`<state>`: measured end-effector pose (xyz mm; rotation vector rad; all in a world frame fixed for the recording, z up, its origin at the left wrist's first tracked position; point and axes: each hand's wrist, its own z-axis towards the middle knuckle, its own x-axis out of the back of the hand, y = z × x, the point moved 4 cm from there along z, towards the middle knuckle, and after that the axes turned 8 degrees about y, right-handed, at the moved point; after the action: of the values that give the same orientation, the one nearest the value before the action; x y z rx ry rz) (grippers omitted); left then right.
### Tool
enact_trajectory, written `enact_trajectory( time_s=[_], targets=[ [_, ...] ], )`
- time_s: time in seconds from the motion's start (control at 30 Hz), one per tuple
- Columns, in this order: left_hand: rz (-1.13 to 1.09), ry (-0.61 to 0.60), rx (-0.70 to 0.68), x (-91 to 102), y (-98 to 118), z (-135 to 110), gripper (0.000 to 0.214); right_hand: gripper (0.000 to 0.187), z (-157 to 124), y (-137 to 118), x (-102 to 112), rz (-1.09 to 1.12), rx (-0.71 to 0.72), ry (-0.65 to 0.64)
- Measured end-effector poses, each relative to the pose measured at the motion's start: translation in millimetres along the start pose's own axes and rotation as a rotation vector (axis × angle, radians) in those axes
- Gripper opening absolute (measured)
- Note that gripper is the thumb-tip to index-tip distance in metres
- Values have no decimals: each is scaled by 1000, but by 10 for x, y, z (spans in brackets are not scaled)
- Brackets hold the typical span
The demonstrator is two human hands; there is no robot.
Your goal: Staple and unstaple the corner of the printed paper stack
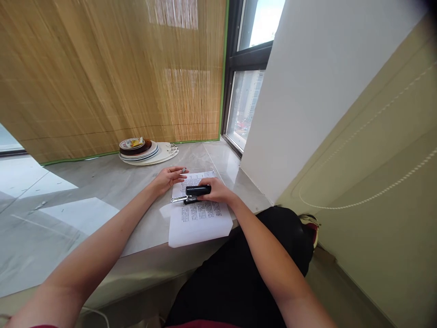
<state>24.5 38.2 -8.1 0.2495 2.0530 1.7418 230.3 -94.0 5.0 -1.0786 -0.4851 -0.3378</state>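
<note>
A stack of printed white paper [200, 218] lies on the marble windowsill [102, 191], its near corner overhanging the front edge. A black stapler [194, 193] rests across the sheets, its metal tray sticking out to the left. My right hand [216, 191] is closed around the stapler's right end. My left hand [169, 176] lies at the paper's top left corner with fingers stretched forward, and a small grey thing shows at its fingertips.
A stack of plates [143, 149] with a yellow scrap on top stands at the back of the sill by the bamboo blind [112, 73]. A window [246, 100] and a white wall [307, 100] close the right side. My dark-clothed lap [239, 273] is below the edge.
</note>
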Motion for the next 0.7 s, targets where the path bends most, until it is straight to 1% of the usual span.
enact_trajectory(
  time_s=[0.07, 0.17, 0.23, 0.37, 0.43, 0.57, 0.7],
  targets=[
    [22, -21, -21, -26, 19, -23, 35, 24, 3, -14, 13, -1, 7, 28],
    [56, -33, -61, -61, 38, -50, 42, 29, 1, -78, 48, 8, 64, 108],
    [85, -34, -87, -73, 37, -54, 44, 33, -7, -120, 56, 23, 96, 131],
    [135, -33, -132, -76, 20, -41, 46, 46, -16, -147, 41, 53, 116, 121],
    [154, -41, -153, -83, 18, -42, 46, 49, -15, -149, 32, 61, 136, 108],
    [192, -79, -205, -118, 31, -70, 44, 50, -8, -152, 32, 63, 145, 92],
    [237, -77, -238, -145, 45, -100, 42, 49, -5, -165, 37, 61, 127, 95]
  ],
)
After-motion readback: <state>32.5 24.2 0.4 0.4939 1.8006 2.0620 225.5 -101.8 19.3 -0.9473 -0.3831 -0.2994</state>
